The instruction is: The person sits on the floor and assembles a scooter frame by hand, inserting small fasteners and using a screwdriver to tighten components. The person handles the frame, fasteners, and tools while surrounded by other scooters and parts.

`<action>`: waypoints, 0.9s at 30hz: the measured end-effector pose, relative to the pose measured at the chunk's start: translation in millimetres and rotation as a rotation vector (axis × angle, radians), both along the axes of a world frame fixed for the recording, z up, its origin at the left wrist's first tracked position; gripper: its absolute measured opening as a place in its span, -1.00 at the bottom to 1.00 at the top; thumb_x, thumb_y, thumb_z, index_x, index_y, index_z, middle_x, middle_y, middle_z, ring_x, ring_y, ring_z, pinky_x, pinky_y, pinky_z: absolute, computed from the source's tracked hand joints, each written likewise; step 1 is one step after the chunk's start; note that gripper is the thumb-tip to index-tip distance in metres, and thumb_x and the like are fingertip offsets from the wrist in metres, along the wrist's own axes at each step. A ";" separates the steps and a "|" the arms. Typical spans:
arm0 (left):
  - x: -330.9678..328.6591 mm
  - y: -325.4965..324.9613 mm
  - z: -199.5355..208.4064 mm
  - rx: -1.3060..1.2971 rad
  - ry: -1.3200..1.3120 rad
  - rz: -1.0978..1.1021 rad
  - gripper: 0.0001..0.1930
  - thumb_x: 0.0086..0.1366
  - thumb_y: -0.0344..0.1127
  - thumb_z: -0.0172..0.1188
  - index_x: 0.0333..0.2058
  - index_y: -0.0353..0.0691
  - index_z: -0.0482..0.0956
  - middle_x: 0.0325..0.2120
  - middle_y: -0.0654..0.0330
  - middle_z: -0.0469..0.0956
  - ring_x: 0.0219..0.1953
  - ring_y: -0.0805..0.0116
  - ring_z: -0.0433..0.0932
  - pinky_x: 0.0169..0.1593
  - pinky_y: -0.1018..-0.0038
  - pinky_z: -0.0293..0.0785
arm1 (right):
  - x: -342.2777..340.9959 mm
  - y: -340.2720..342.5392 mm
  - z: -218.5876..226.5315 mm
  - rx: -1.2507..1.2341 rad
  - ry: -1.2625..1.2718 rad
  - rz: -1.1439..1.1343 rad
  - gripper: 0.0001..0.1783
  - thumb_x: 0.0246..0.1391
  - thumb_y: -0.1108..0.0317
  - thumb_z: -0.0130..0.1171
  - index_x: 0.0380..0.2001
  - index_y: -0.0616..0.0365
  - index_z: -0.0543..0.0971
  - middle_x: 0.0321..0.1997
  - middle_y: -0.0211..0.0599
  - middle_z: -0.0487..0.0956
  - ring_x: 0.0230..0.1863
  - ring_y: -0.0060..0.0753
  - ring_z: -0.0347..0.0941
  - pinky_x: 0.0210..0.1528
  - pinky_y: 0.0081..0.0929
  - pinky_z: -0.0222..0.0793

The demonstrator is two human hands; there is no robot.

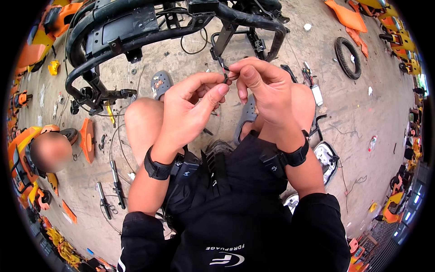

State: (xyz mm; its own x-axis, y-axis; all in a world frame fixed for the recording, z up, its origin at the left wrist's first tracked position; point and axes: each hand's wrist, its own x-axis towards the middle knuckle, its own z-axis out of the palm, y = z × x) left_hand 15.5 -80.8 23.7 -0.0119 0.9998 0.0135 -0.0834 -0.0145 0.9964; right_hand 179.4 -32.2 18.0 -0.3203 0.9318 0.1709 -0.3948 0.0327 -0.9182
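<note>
Holds with the left hand (pixel 188 109) a thin dark wire (pixel 225 78), having the grip closed on it between the tip of the thumb and the bent index finger. Has the right hand (pixel 272 90) just beside, with the index finger reaching to the same wire, close to the left fingertips, and with the thumb raised. Cannot tell the right grip as fully closed or only loose, because of the fingers covering this place. Has the wire in the air, above the floor (pixel 385 109) and between the bent knees (pixel 140 118), near the closer edge of a black metal frame (pixel 122 32). Wears a black band (pixel 158 167) on each wrist, and grey shoes (pixel 161 84) with small holes, well below the hands. Has on the floor to the left an orange panel (pixel 87 140), and, closer to the body, two black-and-silver rods (pixel 117 186), lying near each other but apart. Has to the right, near the right knee, a small white box (pixel 316 95) next to some loose wires, and farther away, toward the right edge of the floor, a black tyre (pixel 340 53) lying flat. Sees along this same edge several yellow and orange vehicles (pixel 398 38).
</note>
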 end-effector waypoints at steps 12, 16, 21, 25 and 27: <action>-13.5 3.6 3.9 0.304 0.315 -0.103 -0.87 0.24 -0.48 0.24 -0.24 -0.34 0.63 -0.41 0.17 0.55 -0.39 0.42 0.49 -0.30 0.53 0.39 | 12.6 8.0 9.9 0.199 -0.223 0.076 -0.86 0.11 0.45 0.25 -0.25 0.21 0.68 -0.32 -0.36 0.61 -0.38 -0.62 0.46 -0.36 -0.67 0.35; -15.0 0.8 6.7 0.212 0.321 -0.101 -0.89 0.20 -0.48 0.27 -0.29 -0.33 0.63 -0.43 0.20 0.54 -0.42 0.43 0.45 -0.32 0.56 0.36 | 21.2 8.5 5.9 0.399 -0.426 0.083 -0.87 0.01 0.49 0.32 -0.31 0.20 0.69 -0.35 -0.36 0.61 -0.39 -0.59 0.47 -0.36 -0.65 0.36; -19.4 -0.7 5.7 0.121 0.299 -0.098 -0.88 0.15 -0.46 0.33 -0.32 -0.33 0.64 -0.44 0.23 0.55 -0.42 0.45 0.44 -0.31 0.56 0.36 | 24.0 5.4 9.9 0.442 -0.467 0.131 -0.90 0.01 0.49 0.33 -0.35 0.22 0.68 -0.38 -0.36 0.60 -0.44 -0.58 0.46 -0.40 -0.64 0.36; -20.4 2.8 -2.0 0.265 0.321 -0.070 -0.87 0.10 -0.46 0.37 -0.37 -0.35 0.63 -0.45 0.24 0.55 -0.40 0.49 0.44 -0.31 0.59 0.36 | 21.0 3.3 9.8 0.418 -0.476 0.108 -0.91 0.01 0.51 0.32 -0.36 0.24 0.66 -0.37 -0.34 0.59 -0.46 -0.59 0.45 -0.42 -0.64 0.36; -11.7 7.0 -1.3 0.343 0.428 0.177 -0.86 0.15 -0.40 0.35 -0.42 -0.35 0.61 -0.46 0.23 0.56 -0.44 0.51 0.46 -0.34 0.58 0.37 | 15.6 1.0 7.9 0.421 -0.477 0.030 -0.92 0.00 0.52 0.31 -0.37 0.24 0.66 -0.36 -0.33 0.59 -0.46 -0.59 0.46 -0.43 -0.64 0.37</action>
